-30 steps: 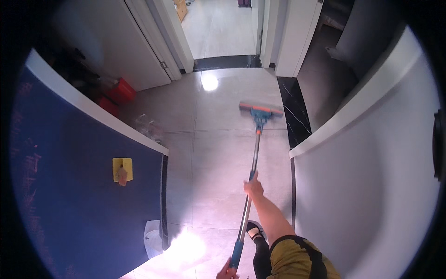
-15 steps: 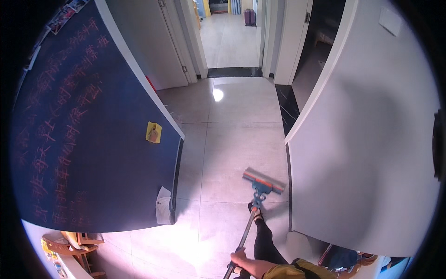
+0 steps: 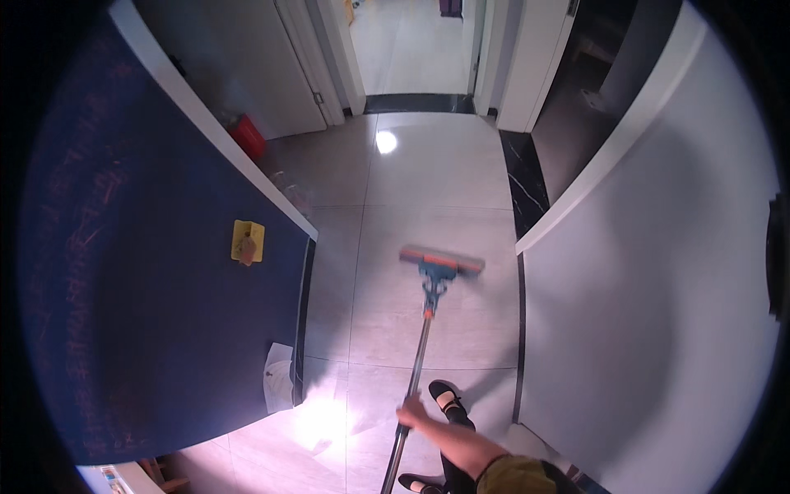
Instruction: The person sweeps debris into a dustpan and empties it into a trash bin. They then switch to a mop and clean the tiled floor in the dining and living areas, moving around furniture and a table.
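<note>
My right hand [image 3: 411, 411] is wrapped around the metal pole of a sponge mop [image 3: 421, 342], its arm in a mustard sleeve coming from the lower right. The pole slants from the bottom edge up to a wide blue-grey mop head [image 3: 439, 263] with orange strips, which lies across the pale floor tiles ahead of me. My left hand does not show. Two dark shoes stand on the floor near the pole; the right one [image 3: 447, 397] is further forward.
A dark blue wall [image 3: 173, 329] with writing borders the left, carrying a small yellow holder [image 3: 248, 242]. On the right stands a white wall [image 3: 601, 329]. A red bin-like object [image 3: 247, 137] sits behind the left wall's edge. Dark stone thresholds [image 3: 420, 103] mark the doorways ahead.
The mop head has moved forward and to the left. My right hand has risen in the picture with the pole. The view has shifted ahead, and more of the red object shows.
</note>
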`<state>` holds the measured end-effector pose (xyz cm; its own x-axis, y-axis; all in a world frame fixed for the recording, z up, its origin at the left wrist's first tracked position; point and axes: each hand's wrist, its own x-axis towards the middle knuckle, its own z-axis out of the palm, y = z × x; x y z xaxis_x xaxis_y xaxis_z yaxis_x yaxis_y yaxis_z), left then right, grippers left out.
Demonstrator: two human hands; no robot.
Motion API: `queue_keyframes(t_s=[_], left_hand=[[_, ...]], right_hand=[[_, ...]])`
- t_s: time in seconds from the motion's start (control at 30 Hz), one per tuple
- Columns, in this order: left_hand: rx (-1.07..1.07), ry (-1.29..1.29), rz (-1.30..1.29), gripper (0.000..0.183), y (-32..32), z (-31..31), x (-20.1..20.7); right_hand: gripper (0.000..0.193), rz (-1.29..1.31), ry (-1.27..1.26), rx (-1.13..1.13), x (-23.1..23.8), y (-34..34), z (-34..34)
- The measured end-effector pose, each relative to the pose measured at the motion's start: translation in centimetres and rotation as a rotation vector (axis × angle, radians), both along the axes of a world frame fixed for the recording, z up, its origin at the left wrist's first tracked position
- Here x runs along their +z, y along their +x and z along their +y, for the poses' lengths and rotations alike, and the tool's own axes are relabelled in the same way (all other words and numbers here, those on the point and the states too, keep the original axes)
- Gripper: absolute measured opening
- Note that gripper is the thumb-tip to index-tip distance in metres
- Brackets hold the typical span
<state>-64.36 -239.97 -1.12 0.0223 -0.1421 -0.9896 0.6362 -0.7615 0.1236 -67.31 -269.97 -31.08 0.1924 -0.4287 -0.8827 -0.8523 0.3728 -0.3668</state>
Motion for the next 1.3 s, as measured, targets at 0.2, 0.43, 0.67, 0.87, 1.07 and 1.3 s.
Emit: queue_keyframes(t_s=[0.2, 0.43, 0.67, 0.87, 1.07, 1.3], left_hand=[[0.056, -0.395, -0.198, 0.029, 0.0, -21.0, -5.5], [0.118, -0.385, -0.114, 0.03, 2.6, -26.3, -7.3], [0.216, -0.361, -0.059, 0.043, -2.4, -2.2, -4.9], [0.212, -0.26, -0.119, 0.043, -3.1, 9.1, 3.3], [0.278, -0.184, -0.175, 0.043, -2.1, 16.4, 8.6], [0.297, -0.083, -0.163, 0.043, -0.5, 14.6, 9.1]], right_hand=[[0.061, 0.103, -0.343, -0.008, -0.5, 6.8, -24.9], [0.066, -0.04, -0.431, -0.147, -0.4, 8.8, -26.8], [0.077, -0.087, -0.172, -0.131, -0.2, 3.7, -1.9], [0.083, 0.076, 0.05, 0.067, 4.7, -1.1, 24.2], [0.086, 0.036, 0.166, 0.126, 10.9, -2.2, 35.0], [0.084, -0.091, 0.105, 0.139, 8.6, 2.2, 29.2]])
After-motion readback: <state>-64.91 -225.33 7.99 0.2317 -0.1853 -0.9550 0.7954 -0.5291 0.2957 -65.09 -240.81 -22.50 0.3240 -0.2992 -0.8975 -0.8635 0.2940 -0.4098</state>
